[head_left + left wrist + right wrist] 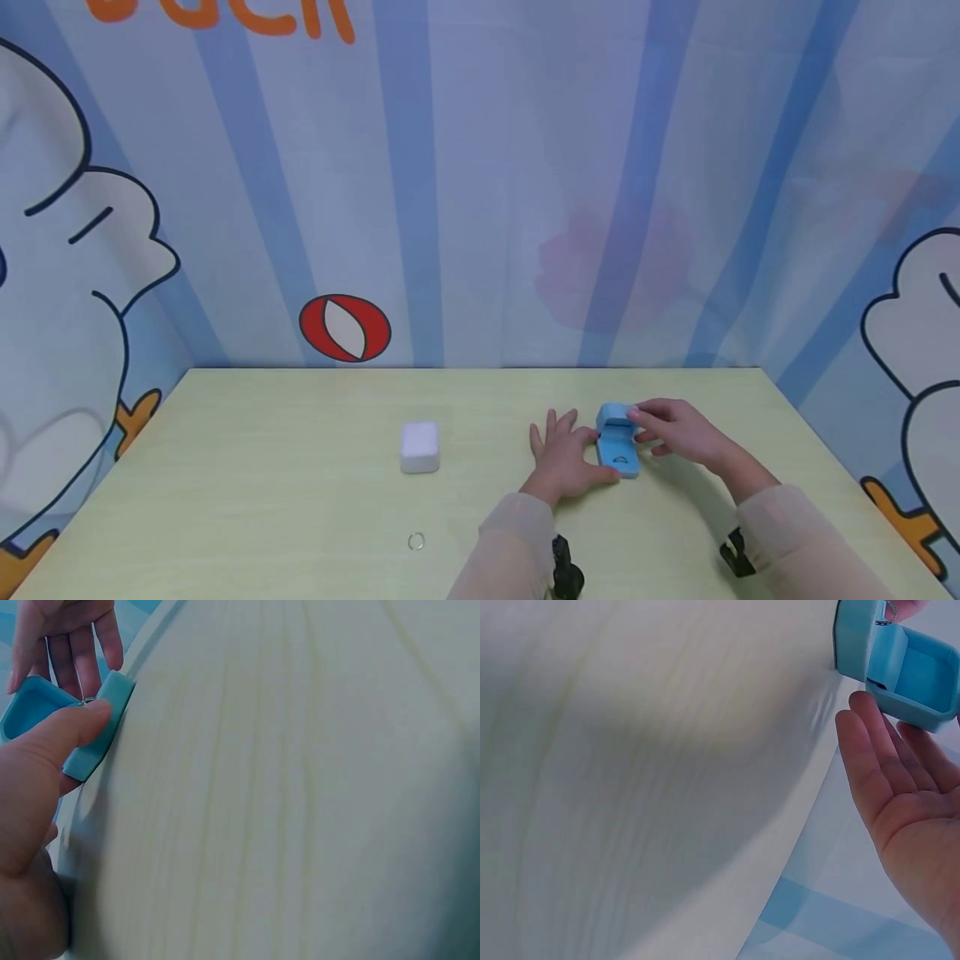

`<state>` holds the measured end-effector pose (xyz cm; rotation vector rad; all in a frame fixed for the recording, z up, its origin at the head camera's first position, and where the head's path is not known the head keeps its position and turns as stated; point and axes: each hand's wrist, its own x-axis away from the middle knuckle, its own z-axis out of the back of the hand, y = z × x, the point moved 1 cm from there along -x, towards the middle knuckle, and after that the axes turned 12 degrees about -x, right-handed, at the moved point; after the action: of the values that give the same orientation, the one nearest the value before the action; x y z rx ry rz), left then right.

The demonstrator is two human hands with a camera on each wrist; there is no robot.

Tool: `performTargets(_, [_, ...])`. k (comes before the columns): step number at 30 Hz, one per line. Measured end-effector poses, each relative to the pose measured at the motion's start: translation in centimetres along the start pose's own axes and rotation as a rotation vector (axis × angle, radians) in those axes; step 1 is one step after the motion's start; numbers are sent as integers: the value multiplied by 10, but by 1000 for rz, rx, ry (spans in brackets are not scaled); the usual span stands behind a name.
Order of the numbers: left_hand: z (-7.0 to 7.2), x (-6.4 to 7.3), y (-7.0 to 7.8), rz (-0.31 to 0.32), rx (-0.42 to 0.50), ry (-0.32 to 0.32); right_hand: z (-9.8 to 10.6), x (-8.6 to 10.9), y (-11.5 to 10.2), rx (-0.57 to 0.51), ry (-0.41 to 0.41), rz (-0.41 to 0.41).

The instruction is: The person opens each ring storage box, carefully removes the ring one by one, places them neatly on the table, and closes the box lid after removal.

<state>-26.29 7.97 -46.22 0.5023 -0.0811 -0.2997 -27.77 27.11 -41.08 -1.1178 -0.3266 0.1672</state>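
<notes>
A light-blue ring box [618,450] stands on the table with its lid raised. A ring [620,460] sits in its base. My left hand [566,462] grips the base from the left, with the thumb at the front, close by the ring, and the index finger toward the back. At the lid [922,671], my right hand [682,429] holds the right edge with its fingertips; its other fingers extend beside the box. The right thumb is mostly hidden in the right wrist view.
To the left on the table stands a white rounded box [420,447]. A second ring [416,542] lies nearer the front of the table [285,483]. Behind the table hangs a striped blue backdrop [480,183] with cartoon prints.
</notes>
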Motion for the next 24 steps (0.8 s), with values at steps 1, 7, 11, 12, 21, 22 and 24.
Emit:
performTargets(1, [0, 0, 0, 0, -3, 1, 0, 1, 0, 0, -1, 4])
performTargets(7, [-1, 0, 0, -4, -11, 12, 2, 3, 1, -1, -1, 23])
performTargets(11, [0, 1, 1, -3, -10, 11, 3, 4, 3, 7, 11, 21])
performTargets(12, [0, 1, 1, -2, -13, 10, 3, 4, 3, 11, 12, 22])
performTargets(21, [1, 3, 1, 0, -28, 13, 3, 9, -1, 23, 19, 15])
performTargets(22, [1, 3, 1, 0, -27, 15, 3, 9, -1, 23, 20, 15])
performTargets(24, [1, 3, 1, 0, -25, 15, 4, 10, -1, 24, 20, 18])
